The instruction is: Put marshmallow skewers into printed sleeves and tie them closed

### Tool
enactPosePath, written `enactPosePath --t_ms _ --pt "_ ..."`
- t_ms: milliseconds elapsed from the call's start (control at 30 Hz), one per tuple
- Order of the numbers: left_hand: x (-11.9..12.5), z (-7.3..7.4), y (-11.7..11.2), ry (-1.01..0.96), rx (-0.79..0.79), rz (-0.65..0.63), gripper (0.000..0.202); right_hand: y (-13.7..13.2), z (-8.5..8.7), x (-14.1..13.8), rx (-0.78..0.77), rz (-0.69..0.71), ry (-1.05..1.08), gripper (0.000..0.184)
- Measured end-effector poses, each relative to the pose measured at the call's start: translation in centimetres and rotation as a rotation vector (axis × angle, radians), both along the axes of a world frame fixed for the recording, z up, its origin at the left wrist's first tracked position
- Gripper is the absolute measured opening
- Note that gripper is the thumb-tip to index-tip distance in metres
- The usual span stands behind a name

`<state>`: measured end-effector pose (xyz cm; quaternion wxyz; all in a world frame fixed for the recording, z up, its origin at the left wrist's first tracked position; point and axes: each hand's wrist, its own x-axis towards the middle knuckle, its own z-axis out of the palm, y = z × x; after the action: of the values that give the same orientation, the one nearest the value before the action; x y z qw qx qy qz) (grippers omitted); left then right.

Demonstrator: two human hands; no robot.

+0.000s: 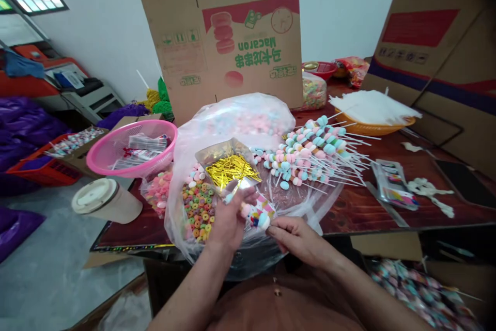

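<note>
My left hand (231, 213) holds a small printed plastic bag (256, 205), its fingers pointing away from me. Pink, white and blue marshmallows of a marshmallow skewer (264, 220) show at the bag, though I cannot tell how far inside they sit. With thumb and fingers pinched, my right hand (296, 238) grips the skewer's near end; the stick itself is hidden. Just beyond my left hand lies a pouch of gold twist ties (232, 170). Colourful ring candies (199, 209) are to its left. A pile of marshmallow skewers (306, 155) lies behind my right hand.
A pink basket (93, 158) with printed bags and a lidded cup (122, 207) stand at left. Behind rises a cardboard box (174, 16). On the right are an orange basket (372, 128) of white bags, a stack of packets (393, 181) and a phone (467, 181).
</note>
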<state>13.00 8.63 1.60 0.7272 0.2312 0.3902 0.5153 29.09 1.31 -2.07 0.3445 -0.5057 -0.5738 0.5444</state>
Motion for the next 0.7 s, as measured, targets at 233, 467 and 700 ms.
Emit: enactPosePath --t_ms 233,467,700 --pt "-0.6 1.1 2.0 -0.210 -0.127 0.127 0.031 -1.1 -0.7 -2.2 0.217 -0.022 -0.224 0.034" --pt "1.5 -0.8 -0.3 -0.228 -0.208 0.027 0.043 -0.6 -0.6 -3.9 0.302 -0.125 -0.324 0.034" --pt "2.5 -1.2 -0.6 -0.147 -0.187 0.011 0.047 -0.2 -0.7 -4.2 0.344 -0.197 -0.348 0.031"
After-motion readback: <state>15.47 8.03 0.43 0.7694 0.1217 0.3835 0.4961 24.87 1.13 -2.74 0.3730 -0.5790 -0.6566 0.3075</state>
